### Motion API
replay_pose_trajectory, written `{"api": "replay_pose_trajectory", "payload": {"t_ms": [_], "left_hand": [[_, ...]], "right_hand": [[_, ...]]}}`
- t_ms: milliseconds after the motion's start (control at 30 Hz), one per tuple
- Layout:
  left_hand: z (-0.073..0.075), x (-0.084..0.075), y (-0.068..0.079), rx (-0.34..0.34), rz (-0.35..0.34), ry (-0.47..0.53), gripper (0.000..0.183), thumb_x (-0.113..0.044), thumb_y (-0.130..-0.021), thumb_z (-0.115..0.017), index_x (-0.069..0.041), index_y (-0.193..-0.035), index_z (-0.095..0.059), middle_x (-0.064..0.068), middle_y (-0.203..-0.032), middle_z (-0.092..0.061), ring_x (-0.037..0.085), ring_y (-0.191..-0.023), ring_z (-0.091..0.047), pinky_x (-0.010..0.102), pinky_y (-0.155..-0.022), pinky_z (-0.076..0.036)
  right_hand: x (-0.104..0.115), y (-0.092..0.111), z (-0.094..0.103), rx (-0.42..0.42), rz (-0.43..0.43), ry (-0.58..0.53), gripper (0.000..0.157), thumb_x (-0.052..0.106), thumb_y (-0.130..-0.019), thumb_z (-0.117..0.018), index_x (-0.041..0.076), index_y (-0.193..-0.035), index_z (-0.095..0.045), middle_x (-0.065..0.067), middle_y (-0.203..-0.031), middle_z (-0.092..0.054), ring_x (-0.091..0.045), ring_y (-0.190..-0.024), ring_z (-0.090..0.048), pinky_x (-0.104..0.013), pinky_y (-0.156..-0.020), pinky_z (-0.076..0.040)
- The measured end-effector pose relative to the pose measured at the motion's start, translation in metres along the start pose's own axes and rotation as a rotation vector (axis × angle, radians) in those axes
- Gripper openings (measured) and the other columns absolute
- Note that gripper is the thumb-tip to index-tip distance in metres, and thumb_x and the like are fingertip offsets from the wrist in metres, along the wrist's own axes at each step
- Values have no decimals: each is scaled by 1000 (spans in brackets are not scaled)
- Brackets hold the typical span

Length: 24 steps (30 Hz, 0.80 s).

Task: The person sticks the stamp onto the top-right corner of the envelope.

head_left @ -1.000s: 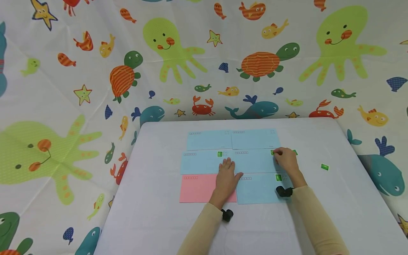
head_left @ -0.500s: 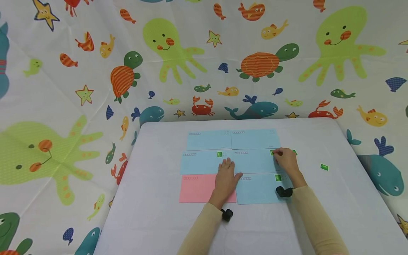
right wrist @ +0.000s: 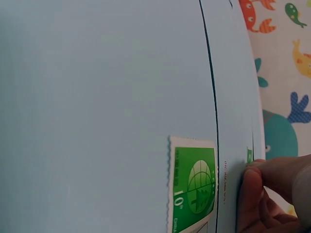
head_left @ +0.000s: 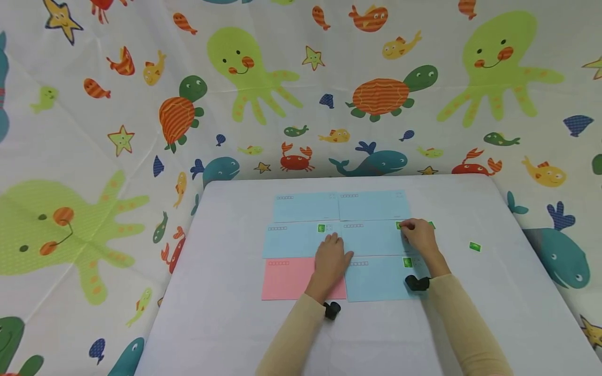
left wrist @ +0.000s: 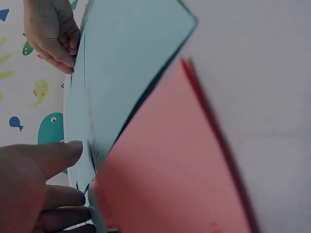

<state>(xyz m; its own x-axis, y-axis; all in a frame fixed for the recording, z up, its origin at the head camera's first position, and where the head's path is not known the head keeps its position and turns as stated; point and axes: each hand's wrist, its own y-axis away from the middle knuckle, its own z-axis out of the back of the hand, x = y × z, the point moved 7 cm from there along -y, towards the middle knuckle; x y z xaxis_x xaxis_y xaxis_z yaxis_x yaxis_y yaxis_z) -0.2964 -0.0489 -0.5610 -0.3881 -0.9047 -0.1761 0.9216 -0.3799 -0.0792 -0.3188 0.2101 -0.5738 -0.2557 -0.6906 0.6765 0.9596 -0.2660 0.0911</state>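
My right hand (head_left: 420, 237) pinches a small green postage stamp (head_left: 398, 225) at the upper right corner of the middle-row right blue envelope (head_left: 371, 238). In the right wrist view, thumb and fingertips cover most of that stamp (right wrist: 249, 154). My left hand (head_left: 329, 263) lies with extended fingers across the edges of the pink envelope (head_left: 287, 282) and the middle-left blue envelope (head_left: 289, 241). Another green stamp (head_left: 321, 228) is on the middle-left envelope. The lower right blue envelope (head_left: 376, 284) bears a stamp (right wrist: 194, 187) near its top right.
Two blue envelopes (head_left: 305, 208) lie side by side in the back row. Right of the envelopes, a loose green stamp (head_left: 475, 246) lies on the white table (head_left: 508, 303). Another green stamp (head_left: 432, 225) shows behind my right hand. A patterned cloth (head_left: 324, 78) hangs behind the table.
The view has shifted slightly. Both hands stay in the same places on the envelopes, the right fingers still at the same stamp.
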Motion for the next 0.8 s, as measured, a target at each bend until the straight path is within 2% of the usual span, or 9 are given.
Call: {"api": "replay_pose_trajectory", "payload": {"t_ms": [200,267,367,600,700,800], "left_hand": [[8,-1,-9,-28,-9,23,42,-40,-96,-65,-3,-116,-72,8,-112,-73,24,-100,-70,38,-82,-60],[10,-1,-13,-58,-14,32,39,-38,-96,-66,-4,-112,-73,8,-107,-75,24,-94,-72,38,-79,-61],[14,-3,-21,-105,-23,43,35,-35,-97,-65,-4,-111,-74,9,-107,-75,24,-93,-73,37,-79,-61],[16,-2,-40,-159,-22,88,36,-29,-99,-62,-1,-119,-70,14,-122,-71,26,-111,-70,37,-89,-60],[16,1,-49,-143,-19,83,39,-29,-100,-61,1,-124,-67,17,-131,-66,30,-123,-64,40,-101,-55],[15,7,-59,-94,5,90,44,-30,-101,-59,3,-130,-63,20,-141,-58,33,-135,-54,45,-112,-45]], "right_hand": [[1,0,1,-10,33,6,24,8,-97,-57,-7,-112,-70,-21,-93,-69,-17,-68,-62,-24,-59,-48],[1,1,1,-9,49,10,24,7,-97,-57,-6,-111,-69,-21,-93,-68,-17,-68,-61,-24,-60,-47],[0,2,1,-3,65,7,21,7,-98,-55,-5,-110,-66,-21,-93,-66,-17,-68,-60,-24,-59,-47],[-2,4,3,-17,85,-27,15,7,-98,-55,-4,-105,-62,-20,-90,-64,-19,-69,-61,-25,-59,-48],[-3,4,3,-31,95,-27,15,7,-98,-54,-5,-105,-62,-21,-91,-65,-21,-70,-63,-26,-60,-49],[-3,3,2,-35,102,-25,15,6,-98,-54,-5,-105,-62,-21,-91,-66,-22,-71,-64,-27,-61,-49]]}}
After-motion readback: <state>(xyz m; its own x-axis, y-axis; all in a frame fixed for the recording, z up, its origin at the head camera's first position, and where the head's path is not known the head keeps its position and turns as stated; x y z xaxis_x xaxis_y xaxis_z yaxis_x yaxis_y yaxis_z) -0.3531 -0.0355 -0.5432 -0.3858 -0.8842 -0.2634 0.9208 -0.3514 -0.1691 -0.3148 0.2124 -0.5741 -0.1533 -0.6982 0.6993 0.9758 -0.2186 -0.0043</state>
